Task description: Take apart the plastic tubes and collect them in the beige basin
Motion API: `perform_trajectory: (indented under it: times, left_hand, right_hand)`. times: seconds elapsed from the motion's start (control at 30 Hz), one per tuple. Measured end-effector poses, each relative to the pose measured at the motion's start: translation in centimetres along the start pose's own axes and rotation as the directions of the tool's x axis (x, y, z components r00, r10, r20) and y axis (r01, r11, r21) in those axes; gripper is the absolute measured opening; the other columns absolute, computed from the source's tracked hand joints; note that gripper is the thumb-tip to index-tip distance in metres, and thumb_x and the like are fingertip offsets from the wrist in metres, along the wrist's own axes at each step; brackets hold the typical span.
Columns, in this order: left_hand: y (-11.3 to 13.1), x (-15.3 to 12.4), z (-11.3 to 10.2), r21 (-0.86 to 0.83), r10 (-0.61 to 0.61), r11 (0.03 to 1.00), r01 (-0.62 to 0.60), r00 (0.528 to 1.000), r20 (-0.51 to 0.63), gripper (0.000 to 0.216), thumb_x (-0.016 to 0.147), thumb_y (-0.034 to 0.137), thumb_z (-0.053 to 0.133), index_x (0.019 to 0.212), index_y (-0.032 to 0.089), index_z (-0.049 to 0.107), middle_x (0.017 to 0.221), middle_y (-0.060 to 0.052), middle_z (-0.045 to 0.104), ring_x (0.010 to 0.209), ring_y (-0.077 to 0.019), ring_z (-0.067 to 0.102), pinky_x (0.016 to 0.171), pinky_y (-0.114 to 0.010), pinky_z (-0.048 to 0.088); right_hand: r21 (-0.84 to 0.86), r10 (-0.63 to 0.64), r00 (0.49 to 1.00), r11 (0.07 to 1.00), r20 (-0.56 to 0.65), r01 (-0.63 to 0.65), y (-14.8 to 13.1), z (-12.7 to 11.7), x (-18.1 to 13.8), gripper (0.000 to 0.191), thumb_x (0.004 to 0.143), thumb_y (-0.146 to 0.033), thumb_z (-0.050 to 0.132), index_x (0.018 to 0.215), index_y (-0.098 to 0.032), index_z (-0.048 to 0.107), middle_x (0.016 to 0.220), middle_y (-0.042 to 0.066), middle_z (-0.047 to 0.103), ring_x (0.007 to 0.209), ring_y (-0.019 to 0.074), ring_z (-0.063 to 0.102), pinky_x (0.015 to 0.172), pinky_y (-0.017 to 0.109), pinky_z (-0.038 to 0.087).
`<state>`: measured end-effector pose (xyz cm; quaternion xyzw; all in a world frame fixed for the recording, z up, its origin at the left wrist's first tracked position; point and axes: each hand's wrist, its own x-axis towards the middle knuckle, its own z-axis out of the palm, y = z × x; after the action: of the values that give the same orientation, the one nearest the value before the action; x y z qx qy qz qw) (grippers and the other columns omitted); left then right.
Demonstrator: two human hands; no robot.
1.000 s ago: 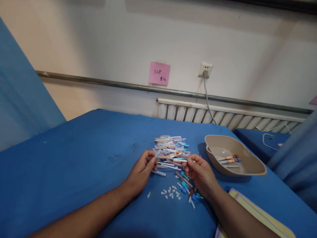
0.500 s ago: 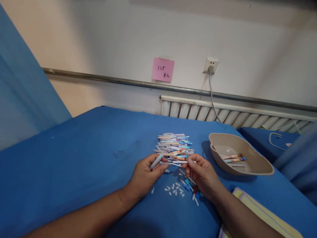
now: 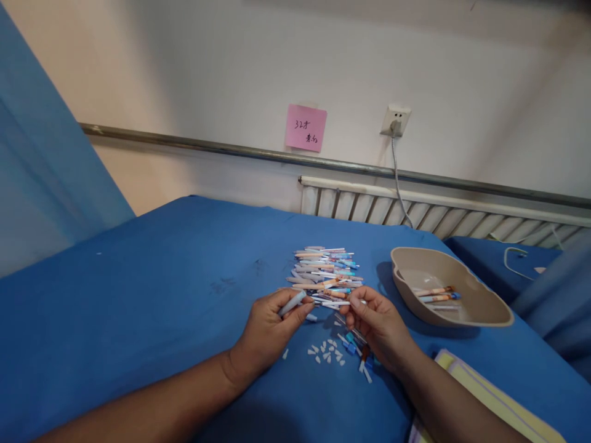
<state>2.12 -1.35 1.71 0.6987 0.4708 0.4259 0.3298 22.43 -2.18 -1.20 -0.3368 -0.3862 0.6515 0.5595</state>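
My left hand is closed around a light blue pen barrel, and its thumb and fingertip meet close to the dark tip of a thin white pen refill. At the refill's other end, my right hand pinches it between thumb and fingers. The refill lies level between both hands. Just beyond is a stack of pen parts, light barrels and coloured pieces laid side by side. Small white cone tips are scattered nearer me, with blue and brown pen pieces partly under my right hand.
To the right stands a beige basin with several pens inside. A folded yellow cloth lies below my right forearm. Blue cloth covers the table, and a radiator runs along the wall behind.
The light blue barrel in my left hand has tilted flatter, its upper end lower and further right. My right hand keeps the same pinch on the refill.
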Motion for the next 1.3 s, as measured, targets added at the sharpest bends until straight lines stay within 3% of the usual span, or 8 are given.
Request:
perform_trajectory:
  times: [0.17, 0.4, 0.73, 0.9, 1.0, 1.13, 1.3]
  left_hand:
    - [0.0, 0.0, 0.0, -0.005, 0.032, 0.999, -0.032, 0.999, 0.016, 0.016, 0.076, 0.033, 0.062, 0.082, 0.019, 0.07, 0.083, -0.002, 0.07, 0.077, -0.0179, 0.062, 0.07, -0.026, 0.048]
    - [-0.2, -0.3, 0.1, 0.081, 0.069, 0.994, -0.07, 0.998, 0.011, 0.017, 0.077, 0.031, 0.061, 0.083, 0.017, 0.069, 0.072, -0.001, 0.066, 0.063, -0.0129, 0.058, 0.061, -0.022, 0.045]
    - [0.0, -0.2, 0.1, 0.07, 0.067, 0.995, -0.066, 0.998, -0.011, 0.018, 0.074, 0.031, 0.065, 0.086, 0.018, 0.069, 0.075, -0.001, 0.068, 0.064, -0.0138, 0.06, 0.062, -0.023, 0.047]
    - [-0.2, -0.3, 0.2, 0.018, 0.04, 0.999, -0.04, 0.999, 0.001, 0.023, 0.074, 0.032, 0.064, 0.093, 0.02, 0.068, 0.086, -0.003, 0.069, 0.071, -0.0159, 0.061, 0.065, -0.024, 0.048]
    - [0.2, 0.0, -0.3, 0.0, 0.045, 0.999, -0.045, 0.997, 0.057, 0.025, 0.076, 0.033, 0.061, 0.096, 0.019, 0.065, 0.085, -0.002, 0.068, 0.069, -0.015, 0.06, 0.065, -0.023, 0.047]
    - [1.4, 0.6, -1.6, 0.134, 0.1, 0.982, -0.136, 0.964, 0.246, 0.021, 0.084, 0.033, 0.049, 0.09, 0.017, 0.062, 0.068, 0.001, 0.06, 0.057, -0.0122, 0.052, 0.055, -0.021, 0.04]
    - [1.8, 0.8, -2.2, 0.255, 0.118, 0.943, -0.216, 0.93, 0.348, 0.025, 0.087, 0.032, 0.04, 0.086, 0.017, 0.06, 0.072, -0.001, 0.059, 0.065, -0.0147, 0.051, 0.062, -0.024, 0.04]
  right_hand:
    - [-0.041, 0.006, 1.0, 0.999, -0.015, -0.007, 0.1, 0.2, -0.1, 0.026, 0.069, -0.04, 0.072, 0.074, -0.018, 0.058, 0.07, 0.003, 0.067, 0.053, 0.0094, 0.052, 0.052, 0.02, 0.041]
    - [0.05, 0.081, 0.997, 0.995, -0.015, -0.081, 0.6, 0.2, -0.1, 0.024, 0.072, -0.036, 0.071, 0.078, -0.017, 0.058, 0.071, 0.003, 0.067, 0.054, 0.0085, 0.053, 0.053, 0.019, 0.042]
    - [0.091, 0.114, 0.993, 0.989, 0.012, -0.114, 0.3, 0.4, -0.1, 0.025, 0.07, -0.037, 0.073, 0.076, -0.018, 0.059, 0.07, 0.003, 0.066, 0.053, 0.0083, 0.052, 0.052, 0.018, 0.041]
    - [0.098, 0.107, 0.994, 0.989, 0.019, -0.109, 0.2, 0.2, -0.1, 0.022, 0.072, -0.035, 0.072, 0.075, -0.018, 0.059, 0.071, 0.003, 0.066, 0.054, 0.0085, 0.052, 0.052, 0.018, 0.04]
    - [0.101, 0.095, 0.995, 0.99, 0.01, -0.095, 0.0, 0.1, 0.0, 0.023, 0.07, -0.036, 0.072, 0.074, -0.018, 0.059, 0.07, 0.002, 0.065, 0.053, 0.0093, 0.052, 0.052, 0.019, 0.041]
    - [0.118, 0.079, 0.997, 0.99, -0.013, -0.077, -0.1, -0.2, 0.2, 0.024, 0.069, -0.035, 0.074, 0.075, -0.018, 0.059, 0.07, 0.003, 0.066, 0.053, 0.0086, 0.053, 0.051, 0.019, 0.04]
    - [0.11, 0.041, 0.999, 0.993, -0.014, -0.039, -0.1, -0.5, 0.3, 0.021, 0.072, -0.033, 0.072, 0.076, -0.017, 0.058, 0.072, 0.003, 0.067, 0.054, 0.0078, 0.052, 0.051, 0.018, 0.04]
